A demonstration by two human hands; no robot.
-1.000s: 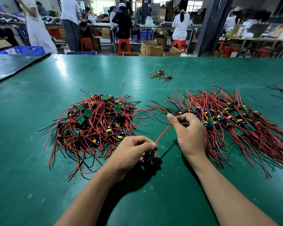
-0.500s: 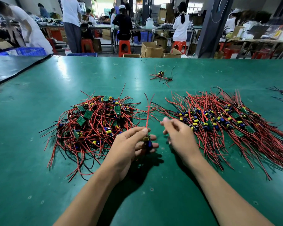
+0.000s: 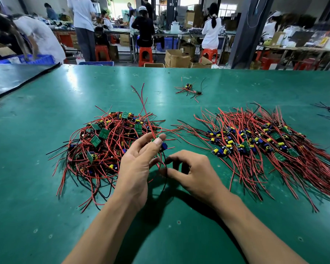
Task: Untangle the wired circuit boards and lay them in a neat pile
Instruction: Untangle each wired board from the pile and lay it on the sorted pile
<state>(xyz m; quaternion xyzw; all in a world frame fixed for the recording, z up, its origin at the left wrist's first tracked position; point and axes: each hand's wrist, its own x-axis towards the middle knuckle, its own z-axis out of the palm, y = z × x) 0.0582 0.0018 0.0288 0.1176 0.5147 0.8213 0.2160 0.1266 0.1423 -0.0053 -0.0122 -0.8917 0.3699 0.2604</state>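
Pinching small green wired circuit board (image 3: 162, 145) in left hand (image 3: 135, 168), gently straightening thin black lead (image 3: 164, 184) with pinching right hand (image 3: 192, 172)

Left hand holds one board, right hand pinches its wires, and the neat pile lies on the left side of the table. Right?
No: the head view shows the neat pile on the right side of the table, with the tangled heap on the left. The left hand does hold one board, and the right hand pinches its wires.
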